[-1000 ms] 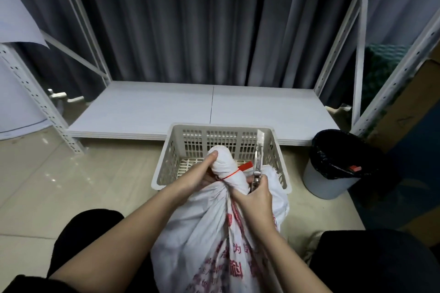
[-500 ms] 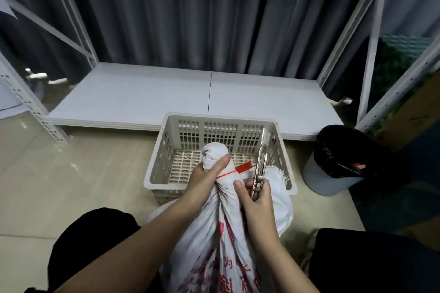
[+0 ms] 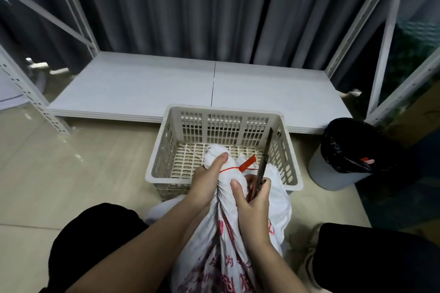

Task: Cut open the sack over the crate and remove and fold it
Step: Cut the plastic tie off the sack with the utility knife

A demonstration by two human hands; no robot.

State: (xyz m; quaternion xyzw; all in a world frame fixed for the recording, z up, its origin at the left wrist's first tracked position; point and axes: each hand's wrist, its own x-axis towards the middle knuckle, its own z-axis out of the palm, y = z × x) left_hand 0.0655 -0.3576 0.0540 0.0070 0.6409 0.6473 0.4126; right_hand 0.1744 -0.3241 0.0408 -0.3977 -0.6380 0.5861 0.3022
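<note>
A white woven sack (image 3: pixel 228 240) with red print stands between my knees, its tied neck leaning over the near rim of the beige slatted crate (image 3: pixel 223 131). A thin red tie with a red tag (image 3: pixel 247 164) binds the neck. My left hand (image 3: pixel 207 179) grips the bunched neck just below the knot, thumb on top. My right hand (image 3: pixel 253 202) presses against the sack's right side and holds scissors (image 3: pixel 264 162), whose blades point up and away, next to the red tag.
A grey bin with a black liner (image 3: pixel 342 154) stands right of the crate. A low white shelf board (image 3: pixel 190 88) lies behind it, framed by white metal uprights and a dark curtain. Tiled floor stretches to the left.
The view has shifted a little and the sack's neck leans further over the crate rim. Both hands keep their grips, and the scissors stay beside the red tag.
</note>
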